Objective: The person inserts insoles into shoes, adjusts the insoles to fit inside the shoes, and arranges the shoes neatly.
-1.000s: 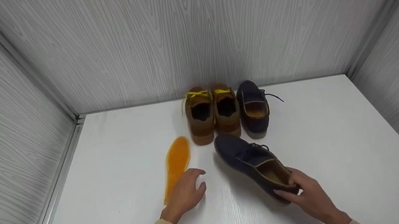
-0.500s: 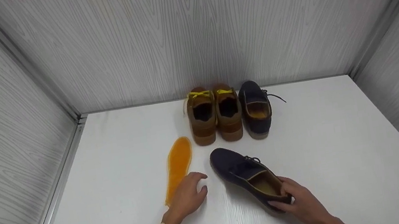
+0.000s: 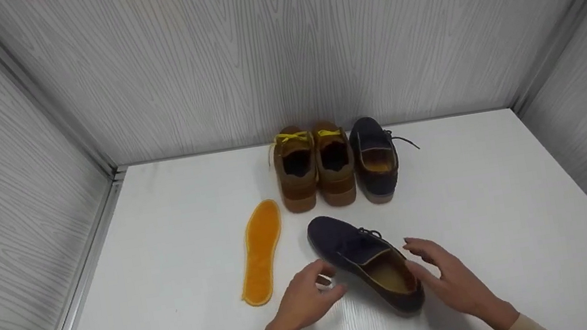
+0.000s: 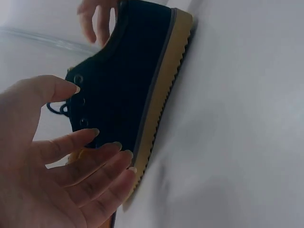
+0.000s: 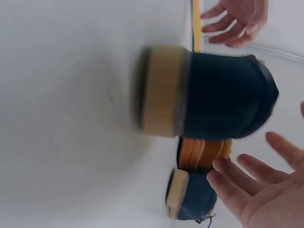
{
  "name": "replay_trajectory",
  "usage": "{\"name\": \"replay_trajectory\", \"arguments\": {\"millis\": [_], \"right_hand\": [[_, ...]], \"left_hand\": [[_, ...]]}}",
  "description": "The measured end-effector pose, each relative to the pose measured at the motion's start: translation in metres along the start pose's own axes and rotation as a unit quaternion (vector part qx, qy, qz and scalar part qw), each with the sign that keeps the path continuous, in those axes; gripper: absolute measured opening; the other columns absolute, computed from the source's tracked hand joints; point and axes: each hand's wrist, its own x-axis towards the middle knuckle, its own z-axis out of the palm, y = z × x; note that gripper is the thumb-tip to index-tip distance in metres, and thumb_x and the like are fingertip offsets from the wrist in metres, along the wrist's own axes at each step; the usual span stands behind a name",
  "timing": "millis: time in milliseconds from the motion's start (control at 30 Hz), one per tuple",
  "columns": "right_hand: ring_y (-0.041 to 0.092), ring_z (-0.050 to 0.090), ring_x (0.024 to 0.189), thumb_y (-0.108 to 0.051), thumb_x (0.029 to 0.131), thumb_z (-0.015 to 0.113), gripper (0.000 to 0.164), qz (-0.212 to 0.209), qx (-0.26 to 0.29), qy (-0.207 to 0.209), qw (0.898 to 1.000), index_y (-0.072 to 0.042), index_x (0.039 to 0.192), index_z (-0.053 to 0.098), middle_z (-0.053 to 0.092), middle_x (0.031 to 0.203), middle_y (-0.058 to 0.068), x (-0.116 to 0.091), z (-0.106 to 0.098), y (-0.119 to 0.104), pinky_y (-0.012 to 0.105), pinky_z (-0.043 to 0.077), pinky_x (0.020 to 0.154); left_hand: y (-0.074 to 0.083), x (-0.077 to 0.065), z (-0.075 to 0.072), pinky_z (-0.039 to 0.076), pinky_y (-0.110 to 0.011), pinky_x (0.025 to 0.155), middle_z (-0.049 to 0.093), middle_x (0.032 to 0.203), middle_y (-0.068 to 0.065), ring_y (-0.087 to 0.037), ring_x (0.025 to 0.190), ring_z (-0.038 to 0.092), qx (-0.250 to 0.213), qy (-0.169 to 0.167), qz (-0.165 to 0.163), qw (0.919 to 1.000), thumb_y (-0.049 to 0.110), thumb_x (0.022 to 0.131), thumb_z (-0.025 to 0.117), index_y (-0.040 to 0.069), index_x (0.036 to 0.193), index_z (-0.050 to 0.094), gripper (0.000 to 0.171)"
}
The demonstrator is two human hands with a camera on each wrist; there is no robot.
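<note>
A navy lace-up shoe (image 3: 340, 242) stands on the white table at a slant, toe to the upper left. My left hand (image 3: 307, 297) is beside its left side, fingers loosely bent with nothing in them. In the left wrist view that hand (image 4: 71, 180) has its fingers spread in front of the shoe's laced side (image 4: 128, 80). Near the heel, my right hand (image 3: 456, 280) has let its fingers part; the right wrist view has the fingers (image 5: 237, 183) clear of the shoe's heel (image 5: 218, 95). An orange insole (image 3: 261, 254) lies flat to the left.
Against the back wall (image 3: 275, 45) stand two brown shoes, one at left (image 3: 298, 187) and one at right (image 3: 338, 181), with yellow laces. A second navy shoe (image 3: 376, 176) is beside them, one lace trailing right. Panels enclose the table (image 3: 508, 202) on the left and right.
The navy shoe moved slightly left and nearer, then my right hand let go of its heel. My left hand moved right, off the insole's edge to the shoe's side.
</note>
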Motion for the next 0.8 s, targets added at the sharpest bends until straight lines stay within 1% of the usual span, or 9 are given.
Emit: {"name": "replay_trajectory", "arguments": {"millis": [67, 167, 233, 300, 400, 500, 600, 700, 800], "right_hand": [[0.026, 0.052, 0.121, -0.04, 0.096, 0.055, 0.042, 0.01, 0.014, -0.004, 1.0, -0.016, 0.13, 0.052, 0.052, 0.134, 0.006, 0.01, -0.004, 0.0, 0.045, 0.042, 0.097], [0.027, 0.058, 0.113, -0.041, 0.095, 0.056, 0.045, 0.023, 0.022, -0.027, 0.999, -0.012, 0.129, 0.053, 0.055, 0.13, 0.01, 0.022, -0.007, 0.001, 0.043, 0.046, 0.092], [0.027, 0.06, 0.108, -0.041, 0.094, 0.056, 0.044, 0.027, 0.015, -0.044, 0.999, -0.009, 0.125, 0.055, 0.058, 0.125, 0.012, 0.029, -0.006, 0.002, 0.042, 0.049, 0.088], [0.026, 0.062, 0.104, -0.04, 0.094, 0.057, 0.042, 0.026, 0.002, -0.064, 0.998, -0.008, 0.122, 0.058, 0.06, 0.121, 0.011, 0.035, -0.004, 0.003, 0.04, 0.051, 0.083], [0.024, 0.064, 0.097, -0.038, 0.095, 0.057, 0.036, 0.019, -0.02, -0.089, 0.996, -0.009, 0.117, 0.061, 0.064, 0.114, 0.007, 0.04, -0.001, 0.005, 0.038, 0.052, 0.078], [0.021, 0.064, 0.093, -0.033, 0.096, 0.057, 0.027, 0.013, -0.027, -0.1, 0.994, -0.012, 0.111, 0.062, 0.065, 0.108, 0.004, 0.044, 0.002, 0.007, 0.034, 0.052, 0.074], [0.017, 0.063, 0.09, -0.027, 0.096, 0.057, 0.016, 0.019, -0.034, -0.091, 0.995, -0.013, 0.103, 0.06, 0.065, 0.101, 0.001, 0.045, 0.004, 0.009, 0.031, 0.052, 0.07], [0.013, 0.061, 0.079, -0.019, 0.094, 0.057, 0.004, 0.012, -0.043, -0.079, 0.996, -0.015, 0.092, 0.056, 0.063, 0.089, -0.003, 0.045, 0.005, 0.01, 0.028, 0.05, 0.063], [0.01, 0.055, 0.064, -0.014, 0.09, 0.057, 0.01, -0.003, -0.05, -0.071, 0.996, -0.015, 0.081, 0.052, 0.059, 0.075, -0.006, 0.046, 0.01, 0.009, 0.026, 0.045, 0.054]], "left_hand": [[0.006, 0.001, 0.007, 0.049, -0.034, 0.079, 0.063, 0.099, 0.002, -0.015, 0.092, 0.062, 0.006, 0.012, 0.001, 0.9999, 0.046, 0.085, 0.064, 0.012, 0.1, 0.061, 0.037], [0.013, 0.002, 0.018, 0.048, -0.031, 0.071, 0.061, 0.085, 0.008, -0.011, 0.079, 0.059, 0.02, 0.031, -0.017, 0.9992, 0.058, 0.082, 0.062, 0.016, 0.087, 0.06, 0.042], [0.016, 0.004, 0.026, 0.046, -0.03, 0.064, 0.058, 0.077, 0.01, -0.01, 0.071, 0.055, 0.023, 0.036, -0.037, 0.9984, 0.064, 0.08, 0.06, 0.018, 0.08, 0.059, 0.046], [0.02, 0.006, 0.034, 0.042, -0.029, 0.059, 0.055, 0.07, 0.01, -0.009, 0.064, 0.051, 0.026, 0.04, -0.056, 0.9973, 0.069, 0.077, 0.059, 0.019, 0.075, 0.058, 0.05], [0.025, 0.009, 0.046, 0.038, -0.028, 0.054, 0.052, 0.065, 0.009, -0.009, 0.059, 0.047, 0.036, 0.054, -0.071, 0.9954, 0.072, 0.075, 0.059, 0.018, 0.071, 0.056, 0.054], [0.028, 0.01, 0.055, 0.035, -0.029, 0.052, 0.048, 0.064, 0.006, -0.011, 0.058, 0.045, 0.042, 0.073, -0.068, 0.9941, 0.064, 0.076, 0.063, 0.016, 0.071, 0.054, 0.049], [0.03, 0.013, 0.061, 0.035, -0.029, 0.052, 0.047, 0.066, 0.005, -0.011, 0.06, 0.044, 0.037, 0.086, -0.059, 0.9939, 0.048, 0.079, 0.067, 0.015, 0.073, 0.052, 0.037], [0.03, 0.016, 0.063, 0.036, -0.028, 0.053, 0.047, 0.068, 0.006, -0.011, 0.061, 0.045, 0.021, 0.094, -0.051, 0.994, 0.036, 0.08, 0.064, 0.015, 0.077, 0.052, 0.024], [0.028, 0.019, 0.059, 0.038, -0.028, 0.057, 0.049, 0.073, 0.007, -0.01, 0.066, 0.046, 0.003, 0.105, -0.036, 0.9938, 0.028, 0.084, 0.058, 0.015, 0.085, 0.055, 0.014]]}}
